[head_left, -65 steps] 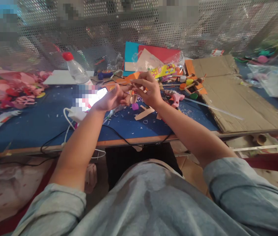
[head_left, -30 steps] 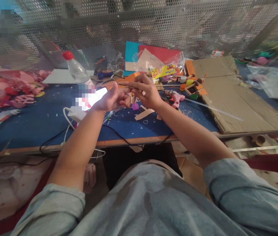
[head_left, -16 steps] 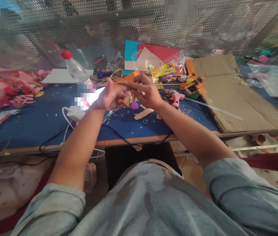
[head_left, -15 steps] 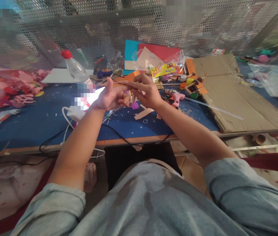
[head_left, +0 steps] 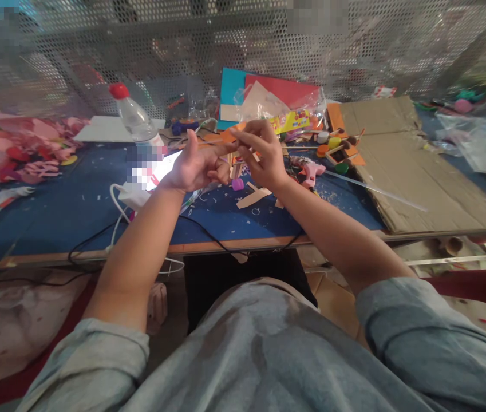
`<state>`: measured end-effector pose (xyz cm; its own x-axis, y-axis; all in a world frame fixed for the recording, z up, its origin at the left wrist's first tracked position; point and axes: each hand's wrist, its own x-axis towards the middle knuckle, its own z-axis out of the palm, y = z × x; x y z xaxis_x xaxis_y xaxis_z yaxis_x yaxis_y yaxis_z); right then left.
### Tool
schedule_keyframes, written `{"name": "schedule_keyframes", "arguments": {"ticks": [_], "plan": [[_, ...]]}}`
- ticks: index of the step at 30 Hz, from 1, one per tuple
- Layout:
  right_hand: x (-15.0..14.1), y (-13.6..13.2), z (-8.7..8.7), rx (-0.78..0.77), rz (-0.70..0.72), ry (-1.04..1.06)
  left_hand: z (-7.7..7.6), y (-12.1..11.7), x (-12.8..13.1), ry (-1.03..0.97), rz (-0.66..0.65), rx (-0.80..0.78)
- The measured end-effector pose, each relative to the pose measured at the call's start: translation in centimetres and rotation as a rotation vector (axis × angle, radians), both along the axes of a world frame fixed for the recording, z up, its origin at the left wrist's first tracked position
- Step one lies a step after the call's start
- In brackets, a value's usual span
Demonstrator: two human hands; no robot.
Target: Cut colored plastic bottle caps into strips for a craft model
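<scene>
My two hands meet above the blue table (head_left: pixel 54 217). My left hand (head_left: pixel 197 166) has its thumb raised and its other fingers curled in towards the right hand. My right hand (head_left: pixel 262 151) pinches with fingertips against the left hand's fingers; what lies between them is too small to make out. Under the hands lie a purple cap (head_left: pixel 237 183), wooden sticks (head_left: pixel 251 198) and small scraps. A lit phone (head_left: pixel 159 171) lies just left of my left hand.
A clear bottle with a red cap (head_left: pixel 133 117) stands behind the phone. A pink glue gun (head_left: pixel 309 170), coloured caps, a cardboard sheet (head_left: pixel 414 166), coloured paper sheets (head_left: pixel 277 91) and pink foam shapes (head_left: pixel 23 149) surround the hands. Cables (head_left: pixel 208 234) cross the table's front edge. Perforated metal mesh backs the table.
Both hands have risen slightly and stayed joined. My left thumb now points straight up and my right fingertips sit a little higher.
</scene>
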<state>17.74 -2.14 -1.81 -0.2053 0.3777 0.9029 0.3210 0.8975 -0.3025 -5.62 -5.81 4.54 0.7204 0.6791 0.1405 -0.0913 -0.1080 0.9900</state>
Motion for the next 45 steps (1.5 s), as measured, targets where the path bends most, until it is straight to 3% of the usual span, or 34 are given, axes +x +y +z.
{"name": "schedule_keyframes", "arguments": {"ticks": [4, 19, 23, 36, 45], "plan": [[-0.4, 0.3, -0.2, 0.005, -0.002, -0.090, 0.0, -0.2, 0.2, 0.011, 0.075, -0.003], [-0.2, 0.4, -0.5, -0.019, 0.055, -0.106, -0.8, 0.3, 0.4, 0.003, 0.116, 0.146], [-0.2, 0.1, -0.3, -0.007, 0.078, -0.110, -0.8, 0.5, 0.6, -0.002, 0.199, 0.125], [-0.2, 0.3, -0.5, 0.016, 0.028, -0.069, -1.5, 1.2, 0.2, -0.070, 0.205, 0.094], [0.0, 0.6, -0.5, 0.033, -0.025, 0.008, -1.9, 2.5, 0.1, -0.192, 0.433, 0.231]]}}
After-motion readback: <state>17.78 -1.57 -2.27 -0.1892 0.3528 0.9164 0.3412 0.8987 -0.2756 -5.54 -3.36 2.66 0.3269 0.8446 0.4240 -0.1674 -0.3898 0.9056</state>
